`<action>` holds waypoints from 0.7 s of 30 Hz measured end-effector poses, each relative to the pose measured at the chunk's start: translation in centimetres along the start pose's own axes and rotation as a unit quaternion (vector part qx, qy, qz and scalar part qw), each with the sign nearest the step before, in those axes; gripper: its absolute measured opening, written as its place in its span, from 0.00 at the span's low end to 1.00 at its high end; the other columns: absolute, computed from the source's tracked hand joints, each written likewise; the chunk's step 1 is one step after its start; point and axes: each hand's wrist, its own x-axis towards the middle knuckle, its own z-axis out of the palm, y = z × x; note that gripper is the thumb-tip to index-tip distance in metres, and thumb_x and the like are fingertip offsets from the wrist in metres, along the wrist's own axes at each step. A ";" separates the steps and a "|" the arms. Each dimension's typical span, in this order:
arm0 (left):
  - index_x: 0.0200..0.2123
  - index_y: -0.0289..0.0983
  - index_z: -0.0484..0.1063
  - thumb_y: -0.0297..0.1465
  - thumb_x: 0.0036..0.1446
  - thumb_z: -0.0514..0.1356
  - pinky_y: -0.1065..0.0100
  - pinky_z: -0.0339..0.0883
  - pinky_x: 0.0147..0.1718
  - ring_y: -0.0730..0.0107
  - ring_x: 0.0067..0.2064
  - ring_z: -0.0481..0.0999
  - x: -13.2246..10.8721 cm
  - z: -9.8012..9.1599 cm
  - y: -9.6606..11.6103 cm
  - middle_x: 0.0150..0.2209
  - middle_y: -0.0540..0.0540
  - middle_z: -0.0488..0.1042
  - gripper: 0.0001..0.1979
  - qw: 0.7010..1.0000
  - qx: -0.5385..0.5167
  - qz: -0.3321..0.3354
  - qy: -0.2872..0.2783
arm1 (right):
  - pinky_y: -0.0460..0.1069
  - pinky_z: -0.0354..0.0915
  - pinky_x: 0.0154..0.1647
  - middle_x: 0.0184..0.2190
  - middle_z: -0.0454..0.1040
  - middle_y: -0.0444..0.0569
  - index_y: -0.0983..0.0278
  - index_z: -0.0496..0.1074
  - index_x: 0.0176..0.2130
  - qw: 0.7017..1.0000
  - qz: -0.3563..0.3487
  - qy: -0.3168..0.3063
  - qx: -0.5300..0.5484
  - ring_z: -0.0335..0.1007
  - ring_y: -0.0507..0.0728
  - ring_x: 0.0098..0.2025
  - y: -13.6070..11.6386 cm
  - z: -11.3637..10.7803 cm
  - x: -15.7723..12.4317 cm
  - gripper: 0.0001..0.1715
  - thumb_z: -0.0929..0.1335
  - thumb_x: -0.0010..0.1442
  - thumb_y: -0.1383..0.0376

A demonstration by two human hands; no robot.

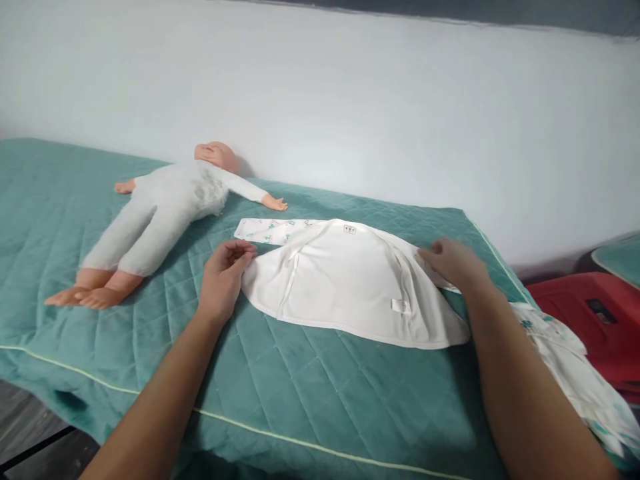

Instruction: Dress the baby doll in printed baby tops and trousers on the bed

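Note:
A white baby shirt lies spread open on the bed cover, its plain inside facing up and a printed sleeve stretched out to the left. My left hand is at the shirt's left edge, thumb and fingers pinched together on the cloth. On the other side, my right hand grips the shirt near its right sleeve with curled fingers, slightly blurred. To the left a baby doll in a white bodysuit rests on its back, head toward the wall, apart from both hands.
A green quilted cover with pale piping spreads over the bed. More white printed baby clothing lies at the right edge, partly behind my right forearm. Beyond that edge stands a red plastic chair. A white wall runs along the back.

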 end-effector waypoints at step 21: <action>0.38 0.40 0.77 0.37 0.52 0.65 0.63 0.67 0.44 0.62 0.43 0.76 -0.4 0.0 0.3 0.39 0.48 0.79 0.11 0.996 0.090 -0.019 -0.006 | 0.54 0.64 0.44 0.45 0.76 0.51 0.61 0.74 0.45 0.986 -0.104 -0.001 0.134 0.70 0.60 0.45 -2.5 2.4 -3.7 0.24 0.68 0.58 0.47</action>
